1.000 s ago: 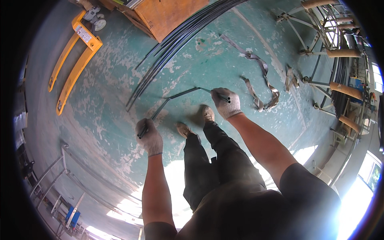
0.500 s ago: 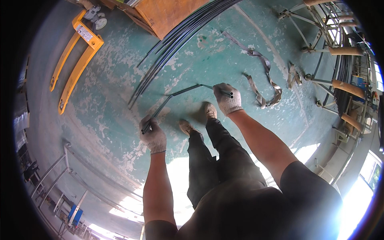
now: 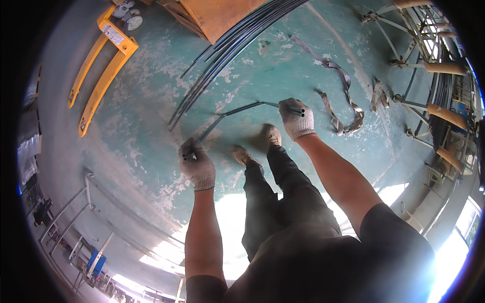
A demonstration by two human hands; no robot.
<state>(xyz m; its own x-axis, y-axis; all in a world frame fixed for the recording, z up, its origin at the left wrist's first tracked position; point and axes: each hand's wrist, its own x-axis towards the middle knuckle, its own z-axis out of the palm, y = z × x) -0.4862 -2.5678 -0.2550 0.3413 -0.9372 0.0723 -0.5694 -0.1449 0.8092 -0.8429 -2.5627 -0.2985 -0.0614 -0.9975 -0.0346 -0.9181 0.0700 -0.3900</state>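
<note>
My two gloved hands hold a pair of bent dark metal tubes (image 3: pixel 237 110) over the floor, in front of my shoes. The tubes lie side by side and bend at two places between the hands. My left hand (image 3: pixel 198 165) is closed round their left end, and open tube ends show beside its thumb. Farther out to the right, my right hand (image 3: pixel 297 119) grips the other end. Two round tube openings show there against the glove. Both gloves are pale knit, and some fingers are hidden behind the hands.
Long dark tubes (image 3: pixel 212 68) lie on the worn green floor beyond my hands, beside a wooden box (image 3: pixel 222 19). Yellow pallet-jack forks (image 3: pixel 100 83) are at far left. A grey strap (image 3: pixel 347 91) lies right. Metal racks with padded arms (image 3: pixel 447 116) line the right side.
The view has shifted a little, so the floor things appear farther right. My left hand and its tube end have risen slightly in the picture. Both hands keep their grip.
</note>
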